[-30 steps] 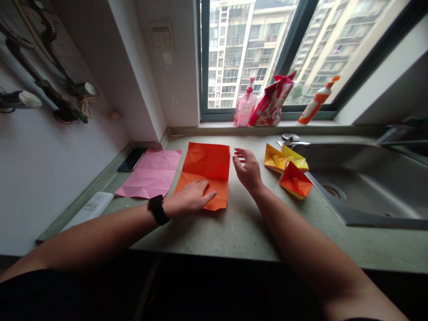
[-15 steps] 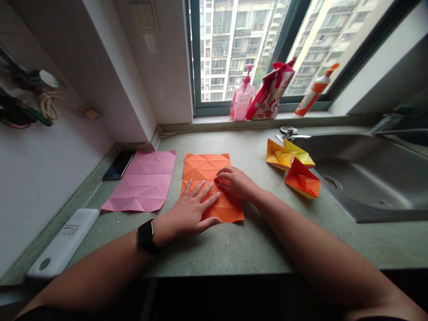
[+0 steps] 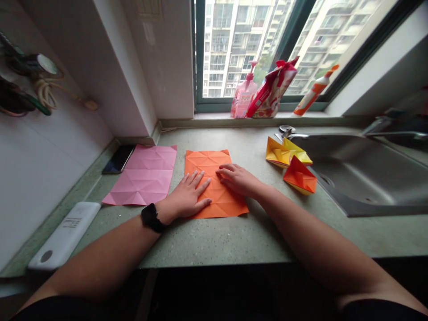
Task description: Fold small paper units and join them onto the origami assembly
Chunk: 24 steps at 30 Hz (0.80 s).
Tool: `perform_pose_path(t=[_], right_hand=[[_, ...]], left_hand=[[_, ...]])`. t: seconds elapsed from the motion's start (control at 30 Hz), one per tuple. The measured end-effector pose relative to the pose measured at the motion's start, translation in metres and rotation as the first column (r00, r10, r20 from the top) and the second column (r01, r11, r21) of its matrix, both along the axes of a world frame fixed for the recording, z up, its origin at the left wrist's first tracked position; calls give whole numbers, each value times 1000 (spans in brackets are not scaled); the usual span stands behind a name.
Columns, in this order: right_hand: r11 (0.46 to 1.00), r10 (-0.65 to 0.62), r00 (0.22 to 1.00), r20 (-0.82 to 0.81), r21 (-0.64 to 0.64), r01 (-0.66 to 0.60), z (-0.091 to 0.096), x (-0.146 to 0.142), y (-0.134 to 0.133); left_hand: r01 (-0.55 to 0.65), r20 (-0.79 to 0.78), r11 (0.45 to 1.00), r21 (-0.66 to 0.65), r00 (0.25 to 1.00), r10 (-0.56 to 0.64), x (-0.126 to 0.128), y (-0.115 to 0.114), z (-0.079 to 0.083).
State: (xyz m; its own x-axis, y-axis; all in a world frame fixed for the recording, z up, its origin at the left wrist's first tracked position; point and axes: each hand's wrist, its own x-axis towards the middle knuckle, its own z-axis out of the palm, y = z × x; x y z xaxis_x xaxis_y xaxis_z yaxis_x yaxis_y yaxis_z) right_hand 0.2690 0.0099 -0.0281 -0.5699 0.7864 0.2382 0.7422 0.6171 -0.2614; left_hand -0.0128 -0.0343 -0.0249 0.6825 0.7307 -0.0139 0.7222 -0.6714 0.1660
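Note:
A creased sheet of orange paper (image 3: 219, 205) lies unfolded on the counter in front of me. My left hand (image 3: 187, 194) rests flat on its left side, fingers spread. On the right edge of the sheet lies my right hand (image 3: 240, 179), its fingers stretched out and slightly bent, tips touching the paper near the middle. To the left is a creased pink sheet (image 3: 147, 171), apart from both hands. Folded paper boats, one orange-red (image 3: 301, 174) and the others yellow (image 3: 278, 154), stand right of my right hand.
A metal sink (image 3: 377, 174) is set into the counter (image 3: 217, 245) at the right. A phone (image 3: 118, 159) touches the pink sheet, and a white power bank (image 3: 65, 234) lies nearer. A pump bottle (image 3: 243, 98), a red bag (image 3: 272, 91) and an orange-white bottle (image 3: 312, 93) stand on the sill.
My left hand has slid a little to the left across the orange sheet. My right hand has shifted slightly to the right, its fingers more stretched. The camera view has moved slightly.

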Motion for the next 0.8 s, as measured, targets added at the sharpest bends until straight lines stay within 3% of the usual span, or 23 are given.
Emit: perform_pose_path(t=[0.2,0.37,0.43,0.8], right_hand=[[999,24,1000,-1,24,-24,-3,5,-3],[999,29,999,-27,42,-28,-5,14,-4],[998,34,999,-25,45,-33,-4,17,-3],[999,21,997,-73,44,-18,-3,17,-1]], left_hand=[[16,32,998,56,999,-18,-2,-3,9],[310,96,945,102,943,-319,-4,-10,30],[377,116,920,108,914,-388,-3,-12,34],[418,148,871,260,874,-463,6,-21,46]])
